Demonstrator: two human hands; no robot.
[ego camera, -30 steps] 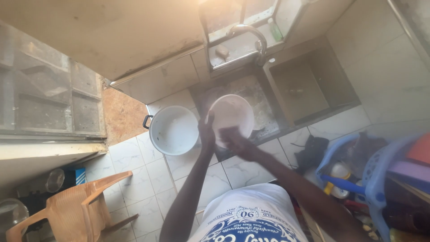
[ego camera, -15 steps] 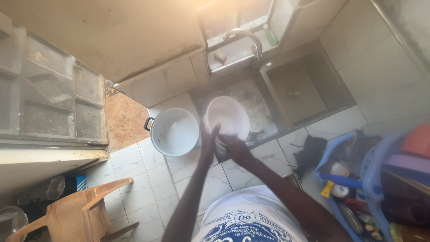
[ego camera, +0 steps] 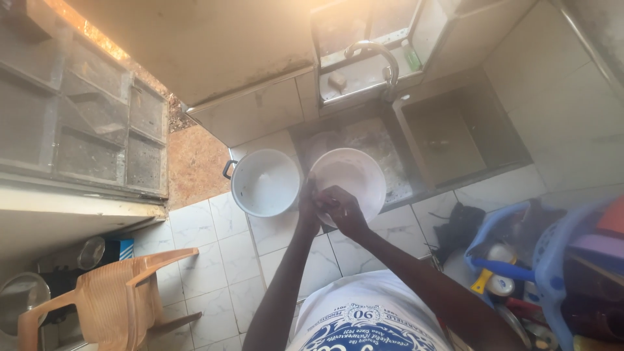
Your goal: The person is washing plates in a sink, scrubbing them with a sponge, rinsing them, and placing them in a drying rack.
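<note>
from above, at far left we see a tan plastic chair (ego camera: 110, 296) on the tiled floor. next comes a white pot (ego camera: 265, 182) with a dark handle. just right of it, our left hand (ego camera: 309, 209) grips the rim of a white bowl (ego camera: 351, 177) over the sink (ego camera: 396, 146), while our right hand (ego camera: 341, 209), fingers curled, presses inside it. a blue basket (ego camera: 552, 260) sits far right.

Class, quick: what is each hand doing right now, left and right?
Left hand: closed on the near rim of the white bowl, holding it over the sink.
Right hand: pressed inside the bowl; its grip cannot be told.
</note>
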